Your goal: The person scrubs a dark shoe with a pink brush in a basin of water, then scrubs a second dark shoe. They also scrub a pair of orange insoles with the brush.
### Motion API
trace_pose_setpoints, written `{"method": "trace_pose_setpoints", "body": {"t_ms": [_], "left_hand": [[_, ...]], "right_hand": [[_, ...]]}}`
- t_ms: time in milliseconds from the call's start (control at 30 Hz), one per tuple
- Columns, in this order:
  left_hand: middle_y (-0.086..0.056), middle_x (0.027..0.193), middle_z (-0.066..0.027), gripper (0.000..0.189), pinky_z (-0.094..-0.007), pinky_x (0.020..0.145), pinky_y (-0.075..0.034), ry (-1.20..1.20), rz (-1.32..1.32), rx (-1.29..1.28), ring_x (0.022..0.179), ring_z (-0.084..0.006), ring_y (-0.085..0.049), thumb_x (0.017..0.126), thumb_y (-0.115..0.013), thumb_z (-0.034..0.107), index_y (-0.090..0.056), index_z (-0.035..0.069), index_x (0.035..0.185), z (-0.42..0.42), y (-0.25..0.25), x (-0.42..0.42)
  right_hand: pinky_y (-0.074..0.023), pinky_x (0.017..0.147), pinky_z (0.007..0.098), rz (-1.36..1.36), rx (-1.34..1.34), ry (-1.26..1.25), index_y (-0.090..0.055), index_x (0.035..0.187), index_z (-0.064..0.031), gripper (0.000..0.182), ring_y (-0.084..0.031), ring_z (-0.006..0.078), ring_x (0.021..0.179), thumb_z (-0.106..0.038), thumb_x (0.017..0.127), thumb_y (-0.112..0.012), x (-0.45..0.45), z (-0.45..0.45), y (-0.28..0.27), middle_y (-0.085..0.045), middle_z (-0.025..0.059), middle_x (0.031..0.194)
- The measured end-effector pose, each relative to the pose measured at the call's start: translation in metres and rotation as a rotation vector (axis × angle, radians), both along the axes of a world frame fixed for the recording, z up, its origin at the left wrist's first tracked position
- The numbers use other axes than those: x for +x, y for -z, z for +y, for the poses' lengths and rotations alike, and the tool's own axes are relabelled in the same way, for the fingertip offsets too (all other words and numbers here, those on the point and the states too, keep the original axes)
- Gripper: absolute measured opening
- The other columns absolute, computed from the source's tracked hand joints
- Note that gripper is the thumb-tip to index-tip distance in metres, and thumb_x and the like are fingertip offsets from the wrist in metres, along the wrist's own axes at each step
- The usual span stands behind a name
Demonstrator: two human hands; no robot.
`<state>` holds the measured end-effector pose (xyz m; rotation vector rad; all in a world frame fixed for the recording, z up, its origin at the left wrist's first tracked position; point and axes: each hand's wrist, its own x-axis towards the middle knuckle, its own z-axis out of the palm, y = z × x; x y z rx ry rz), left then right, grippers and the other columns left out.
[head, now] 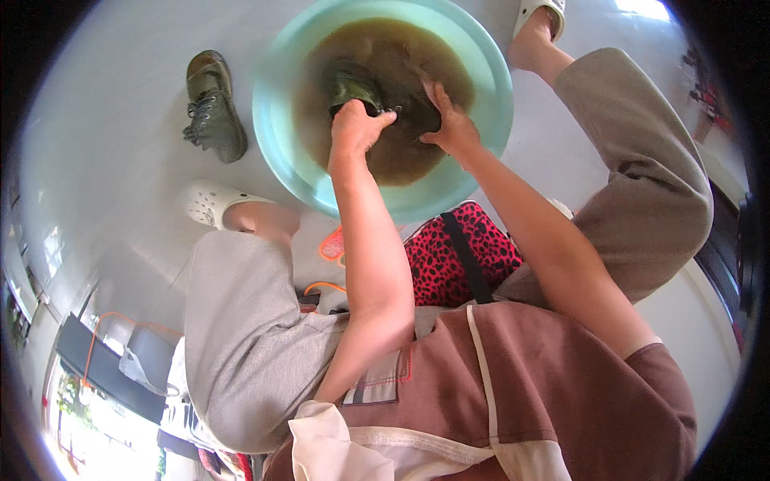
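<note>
A dark green lace-up shoe point(355, 87) lies partly under murky brown water point(403, 165) in a light turquoise plastic basin point(289, 174). My left hand point(356, 129) grips this shoe near its opening, thumb stretched out to the right by the laces. On the right side of the basin, my right hand point(457, 129) reaches to the water with thumb and forefinger spread. Something pale shows by its fingertips; whether that is a held thing or more fingers cannot be made out. The matching dark green shoe point(215, 108) rests on the floor left of the basin.
My feet, in white clogs point(207, 204), stand on either side of the basin on the smooth grey floor point(120, 120). Between my legs is a pink-and-black leopard-print thing point(430, 258) with a black strap. An orange-edged object point(331, 243) lies by the basin's near rim.
</note>
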<state>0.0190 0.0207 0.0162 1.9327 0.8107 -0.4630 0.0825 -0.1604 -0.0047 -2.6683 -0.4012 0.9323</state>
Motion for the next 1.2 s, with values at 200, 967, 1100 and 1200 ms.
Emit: {"method": "trace_pose_setpoints", "body": {"t_ms": [200, 967, 1100, 1200], "left_hand": [[-0.060, 0.102, -0.0118, 0.035, -0.0335, 0.083, -0.040, -0.657, -0.352, -0.391, 0.092, -0.0243, -0.056, 0.073, -0.067, 0.018, -0.058, -0.001, 0.101, -0.022, 0.023, -0.018], [-0.059, 0.074, -0.0102, 0.025, -0.0312, 0.054, -0.050, -1.801, -0.233, -1.741, 0.060, -0.0194, -0.055, 0.090, -0.035, 0.016, -0.056, 0.001, 0.088, -0.080, -0.012, -0.050], [-0.063, 0.076, -0.0113, 0.034, -0.0316, 0.055, -0.054, -2.080, -0.321, -1.751, 0.062, -0.0223, -0.060, 0.092, -0.026, 0.016, -0.055, -0.001, 0.093, -0.087, -0.034, -0.026], [-0.061, 0.085, -0.0161, 0.035, -0.0378, 0.065, -0.056, -2.133, -0.289, -1.888, 0.074, -0.0295, -0.062, 0.093, -0.025, 0.019, -0.052, -0.004, 0.099, -0.087, -0.046, -0.018]], "right_hand": [[-0.0433, 0.084, 0.0419, -0.081, 0.090, -0.076, -0.020, 0.135, -0.0334, 0.086, -0.052, 0.0304, 0.104, -0.011, 0.068, -0.069, 0.026, -0.007, -0.005, -0.049, 0.0030, 0.123], [-0.0459, 0.079, 0.0389, 0.058, 0.138, -0.278, -0.045, 0.125, -0.0302, 0.055, -0.057, 0.0289, 0.094, -0.014, 0.073, -0.055, 0.023, -0.001, -0.089, -0.055, 0.0138, 0.104], [-0.0462, 0.074, 0.0433, 0.141, 0.198, -0.136, -0.022, 0.135, -0.0304, 0.073, -0.057, 0.0351, 0.091, -0.030, 0.074, -0.061, -0.027, -0.003, -0.075, -0.051, 0.0208, 0.104], [-0.0458, 0.074, 0.0428, 0.109, 0.245, -0.067, -0.020, 0.135, -0.0305, 0.072, -0.057, 0.0355, 0.091, -0.034, 0.075, -0.059, -0.046, 0.000, -0.060, -0.051, 0.0203, 0.103]]}}
